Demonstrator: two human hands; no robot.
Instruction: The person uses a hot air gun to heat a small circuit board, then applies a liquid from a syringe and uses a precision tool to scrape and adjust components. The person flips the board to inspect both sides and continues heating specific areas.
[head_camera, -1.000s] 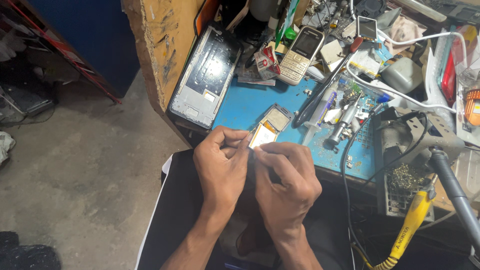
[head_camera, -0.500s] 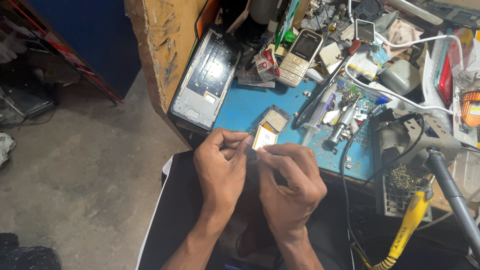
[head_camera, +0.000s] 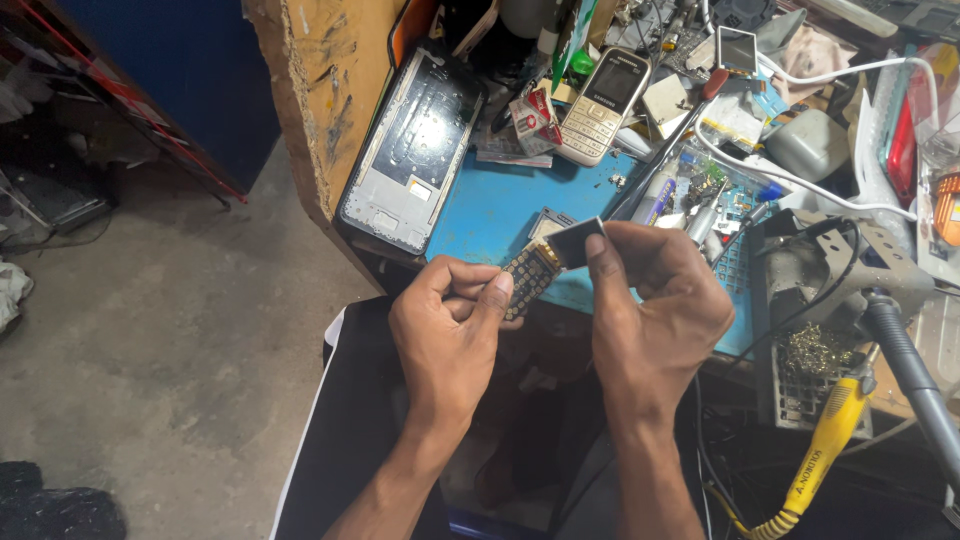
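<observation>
Gold keypad board (head_camera: 527, 279) pinched in my left hand (head_camera: 450, 335), my right hand (head_camera: 655, 300) gripping its dark screen (head_camera: 573, 242), above blue tabletop (head_camera: 495, 205)

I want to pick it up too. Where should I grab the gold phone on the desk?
Grab the gold phone by its long side edges, from above. It lies flat, face up, so top and sides look free, though clutter crowds it.

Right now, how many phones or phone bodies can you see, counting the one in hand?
3. A keypad phone board held between left hand and right hand; a gold keypad phone on the bench; a smartphone frame at its left edge. Clutter may hide more.
</observation>
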